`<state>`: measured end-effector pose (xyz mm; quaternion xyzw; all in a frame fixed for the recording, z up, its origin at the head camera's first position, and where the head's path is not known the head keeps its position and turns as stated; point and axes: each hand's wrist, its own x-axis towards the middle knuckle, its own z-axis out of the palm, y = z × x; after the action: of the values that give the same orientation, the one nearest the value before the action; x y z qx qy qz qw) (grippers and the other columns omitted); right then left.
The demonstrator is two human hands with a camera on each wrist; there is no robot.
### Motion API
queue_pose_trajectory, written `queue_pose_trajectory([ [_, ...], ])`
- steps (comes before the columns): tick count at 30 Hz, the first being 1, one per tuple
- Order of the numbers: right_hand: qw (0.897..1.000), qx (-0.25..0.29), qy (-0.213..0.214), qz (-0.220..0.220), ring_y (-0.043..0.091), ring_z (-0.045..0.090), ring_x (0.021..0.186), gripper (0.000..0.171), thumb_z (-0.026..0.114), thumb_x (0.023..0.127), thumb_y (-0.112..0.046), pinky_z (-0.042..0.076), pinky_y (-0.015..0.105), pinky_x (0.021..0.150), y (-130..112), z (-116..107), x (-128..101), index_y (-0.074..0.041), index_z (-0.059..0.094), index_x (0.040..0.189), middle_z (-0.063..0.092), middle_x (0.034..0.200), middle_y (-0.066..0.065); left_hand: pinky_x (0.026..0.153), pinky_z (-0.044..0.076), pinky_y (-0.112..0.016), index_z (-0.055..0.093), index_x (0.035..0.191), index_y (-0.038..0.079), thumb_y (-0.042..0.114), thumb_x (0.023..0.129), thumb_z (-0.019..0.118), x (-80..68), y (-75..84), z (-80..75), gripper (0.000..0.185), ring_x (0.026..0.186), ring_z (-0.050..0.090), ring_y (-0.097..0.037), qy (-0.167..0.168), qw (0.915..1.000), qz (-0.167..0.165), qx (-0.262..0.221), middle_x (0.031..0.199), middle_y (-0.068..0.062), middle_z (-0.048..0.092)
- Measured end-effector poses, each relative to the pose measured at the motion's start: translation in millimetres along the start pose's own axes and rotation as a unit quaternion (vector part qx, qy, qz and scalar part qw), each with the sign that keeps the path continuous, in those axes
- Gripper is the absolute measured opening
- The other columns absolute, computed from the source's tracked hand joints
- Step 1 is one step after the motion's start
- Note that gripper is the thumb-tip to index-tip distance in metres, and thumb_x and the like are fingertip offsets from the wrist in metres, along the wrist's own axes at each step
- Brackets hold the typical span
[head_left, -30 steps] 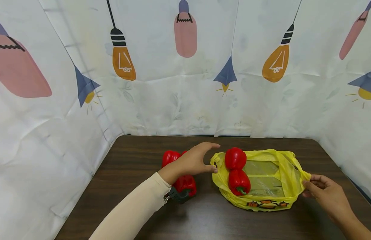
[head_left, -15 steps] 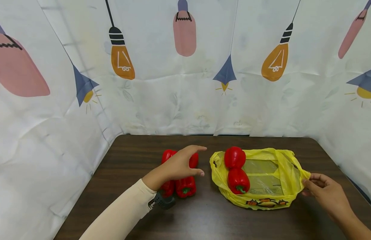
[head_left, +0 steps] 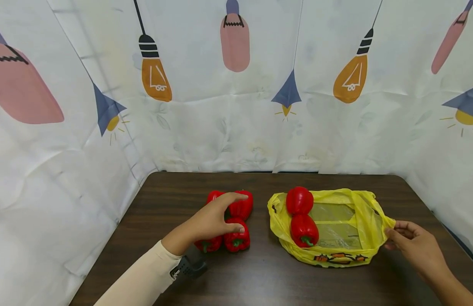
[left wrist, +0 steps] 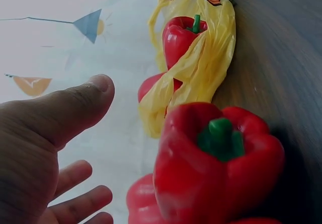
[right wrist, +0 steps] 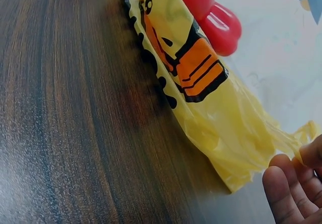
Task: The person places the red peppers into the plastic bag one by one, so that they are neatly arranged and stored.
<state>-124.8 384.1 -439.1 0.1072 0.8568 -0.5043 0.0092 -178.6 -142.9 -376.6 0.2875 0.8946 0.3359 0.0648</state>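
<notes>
Dark tabletop [head_left: 267, 280]: only head view shows all six peppers [head_left: 244, 209]

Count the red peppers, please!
6: in the yellow bag, a far pepper and a near pepper; on the table, a back-left pepper, back-right pepper, front-left pepper and front-right pepper. The left hand might hide more.

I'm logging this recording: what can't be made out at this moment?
- Head view: the left hand hides parts of the rear-left loose pepper and front-left loose pepper.
- Head view: fine print within the yellow bag is too small to read.
- Left wrist view: the bottom edge cuts off the nearest pepper.
- Right wrist view: the right edge cuts off the right hand.
</notes>
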Motion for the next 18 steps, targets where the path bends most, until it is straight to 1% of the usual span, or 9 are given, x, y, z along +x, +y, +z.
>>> queue_pose_trajectory([
  [3,1.0,0.002,0.004,0.0,0.02,0.072,0.078,0.053,0.059,0.106,-0.029,0.061,0.034,0.071,1,1,0,0.013,0.043,0.133,0.066,0.1,-0.002,0.108,0.044,-0.05,0.049,0.15,0.02,0.03,0.082,0.088,-7.0,-4.0,-1.5,0.079,0.139,0.044,-0.022,0.005,1.0,0.001,-0.003,0.15,0.002,0.047],
  [10,1.0,-0.004,0.002,-0.002,0.02,0.072,0.078,0.053,0.058,0.106,-0.029,0.061,0.033,0.07,2,1,1,0.013,0.042,0.134,0.066,0.101,0.001,0.109,0.043,-0.052,0.052,0.147,0.022,0.031,0.08,0.09,-22.2,-11.6,-6.4,0.078,0.139,0.045,-0.024,0.016,0.9998,-0.008,-0.002,0.148,0.004,0.05],
  [14,1.0,-0.004,0.0,0.001,0.02,0.071,0.078,0.054,0.058,0.106,-0.03,0.061,0.033,0.07,2,0,2,0.013,0.042,0.134,0.065,0.1,0.001,0.108,0.044,-0.05,0.053,0.147,0.019,0.029,0.08,0.09,-27.7,-15.8,-8.2,0.077,0.14,0.044,-0.023,0.023,0.9996,-0.014,0.0,0.148,0.005,0.05],
  [18,1.0,-0.002,0.0,0.003,0.02,0.072,0.078,0.054,0.058,0.106,-0.03,0.061,0.034,0.071,3,1,2,0.013,0.042,0.134,0.065,0.101,0.002,0.106,0.046,-0.051,0.054,0.146,0.017,0.028,0.08,0.09,-33.6,-21.5,-9.8,0.076,0.137,0.046,-0.024,0.026,0.9996,-0.012,0.002,0.146,0.004,0.051],
])
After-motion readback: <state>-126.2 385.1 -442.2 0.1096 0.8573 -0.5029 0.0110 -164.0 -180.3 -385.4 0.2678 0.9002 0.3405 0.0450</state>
